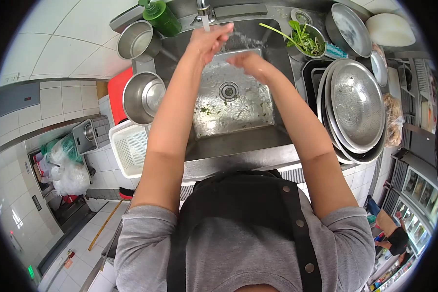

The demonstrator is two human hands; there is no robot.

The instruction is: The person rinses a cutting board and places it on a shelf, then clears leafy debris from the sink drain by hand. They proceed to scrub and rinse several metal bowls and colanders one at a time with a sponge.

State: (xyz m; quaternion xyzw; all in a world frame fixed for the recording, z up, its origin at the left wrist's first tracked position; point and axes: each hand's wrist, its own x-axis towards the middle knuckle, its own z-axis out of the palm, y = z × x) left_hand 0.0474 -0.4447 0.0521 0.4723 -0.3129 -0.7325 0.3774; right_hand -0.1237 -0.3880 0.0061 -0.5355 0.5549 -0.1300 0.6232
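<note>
Here, at the far left, white plastic bags (65, 168) are seen heaped against the tiled wall, and a white perforated basket (130, 147) is set beside the sink's left edge. Above the basket, two steel pots are stood on the counter: a larger pot (142, 97) and, behind it, a smaller pot (135, 41). A green soap bottle (161, 18) is placed just beside the smaller pot, near the tap (204, 10).

The left hand (210, 41) is held under the tap's running water, its fingers loosely curled and empty. Just to its right, the right hand (248, 64) is held over the steel sink (238, 143), likewise empty, with the fingers half bent toward the left hand; whether the two hands touch cannot be told. Green scraps are scattered over the wet sink floor around the drain (228, 91).

Further right, a bowl of leafy greens (306, 41) is set at the sink's back corner. A stack of large steel basins (356, 109) is leaned on its edge against the right side, with a round pan (348, 29) lying behind it.
</note>
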